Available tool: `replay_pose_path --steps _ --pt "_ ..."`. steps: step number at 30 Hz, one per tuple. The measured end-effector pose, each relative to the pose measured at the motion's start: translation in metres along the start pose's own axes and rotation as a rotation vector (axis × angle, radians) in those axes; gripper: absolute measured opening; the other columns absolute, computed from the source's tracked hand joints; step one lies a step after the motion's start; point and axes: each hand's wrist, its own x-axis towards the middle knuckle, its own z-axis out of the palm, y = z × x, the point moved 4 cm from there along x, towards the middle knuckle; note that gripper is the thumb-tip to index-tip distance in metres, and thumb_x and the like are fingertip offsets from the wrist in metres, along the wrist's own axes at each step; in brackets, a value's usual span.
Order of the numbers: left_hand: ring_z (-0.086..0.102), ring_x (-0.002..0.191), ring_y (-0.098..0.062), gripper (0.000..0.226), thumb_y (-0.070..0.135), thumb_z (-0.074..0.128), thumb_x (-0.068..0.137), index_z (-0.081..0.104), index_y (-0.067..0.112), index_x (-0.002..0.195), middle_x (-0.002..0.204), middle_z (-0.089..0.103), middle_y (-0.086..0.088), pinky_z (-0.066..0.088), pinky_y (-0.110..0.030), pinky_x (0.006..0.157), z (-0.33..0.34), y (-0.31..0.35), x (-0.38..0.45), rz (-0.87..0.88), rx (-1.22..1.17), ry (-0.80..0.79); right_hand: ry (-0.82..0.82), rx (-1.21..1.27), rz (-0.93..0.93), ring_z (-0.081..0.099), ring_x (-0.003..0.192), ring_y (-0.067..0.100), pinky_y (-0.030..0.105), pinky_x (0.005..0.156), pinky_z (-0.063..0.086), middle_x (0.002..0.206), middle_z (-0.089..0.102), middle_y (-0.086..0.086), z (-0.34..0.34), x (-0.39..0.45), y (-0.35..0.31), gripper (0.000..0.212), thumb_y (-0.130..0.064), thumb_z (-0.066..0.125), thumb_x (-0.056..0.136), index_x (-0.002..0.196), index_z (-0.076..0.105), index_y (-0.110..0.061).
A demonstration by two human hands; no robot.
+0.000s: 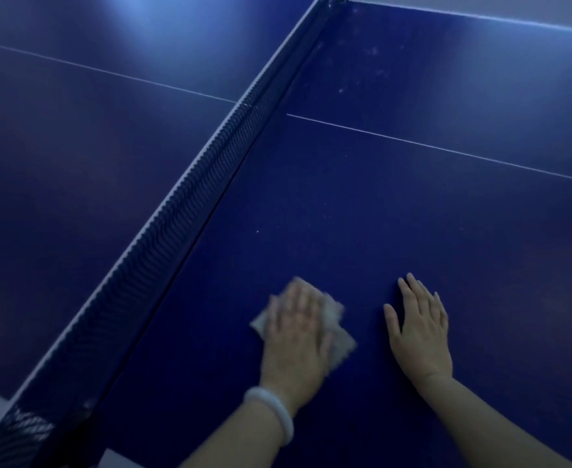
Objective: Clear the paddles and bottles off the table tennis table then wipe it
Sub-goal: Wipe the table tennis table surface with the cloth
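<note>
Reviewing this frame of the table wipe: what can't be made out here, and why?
Head view only:
- Grey-beige wiping cloth: mostly covered by the flat left hand, and motion-blurred; texture unreadable.
- Dark net: its near end is cut off by the bottom-left frame edge.
- Blue table tennis table: its ends run past the frame, so leftover paddles or bottles there can't be ruled out.
- Pale marks near the far edge: too small to identify.
- Right hand rests flat.

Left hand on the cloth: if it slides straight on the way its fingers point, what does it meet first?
Nothing close: the left hand, flat on the cloth, points up along bare blue table. First comes the white centre line; the net looks off to the left.
</note>
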Motion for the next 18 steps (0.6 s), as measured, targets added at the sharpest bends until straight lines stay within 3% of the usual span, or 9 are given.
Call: replay_pose_path --steps 3,6,11,18 --pt "-0.001 0.151 -0.022 0.065 0.049 0.025 0.101 0.020 0.013 0.155 0.164 0.003 -0.006 0.013 -0.053 0.117 -0.002 -0.002 -0.007 0.191 0.008 -0.054 0.031 0.008 0.078 0.005 0.146 0.007 0.034 0.123 -0.003 0.160 0.022 -0.001 -0.001 0.005 -0.006 0.054 -0.038 0.037 0.101 0.151 0.031 -0.018" --pt "0.006 0.151 -0.022 0.065 0.049 0.026 0.100 0.022 0.013 0.155 0.164 0.010 -0.007 0.017 -0.052 0.116 -0.008 -0.057 -0.005 0.018 0.017 -0.022 0.042 0.001 0.147 0.014 0.147 0.022 0.041 0.123 0.002 0.159 0.023 0.006 0.004 0.020 -0.032 0.055 -0.039 0.034 0.102 0.150 0.032 -0.012" --pt "0.007 0.151 -0.020 0.063 0.047 0.018 0.101 0.021 0.014 0.155 0.164 0.008 -0.006 0.017 -0.050 0.118 -0.015 -0.156 -0.003 -0.294 -0.011 0.028 0.055 0.041 0.041 0.012 0.149 0.018 0.034 0.123 -0.004 0.161 0.019 0.006 0.022 0.062 -0.090 0.058 -0.038 0.030 0.103 0.153 0.024 -0.009" --pt "0.005 0.151 -0.021 0.063 0.046 0.020 0.101 0.018 0.012 0.155 0.164 0.007 -0.009 0.018 -0.049 0.118 -0.019 -0.181 0.026 -0.250 -0.019 0.025 0.081 -0.025 0.116 0.008 0.150 0.015 0.037 0.123 -0.002 0.162 0.017 0.003 0.040 0.067 -0.099 0.064 -0.046 0.024 0.100 0.154 0.022 -0.011"
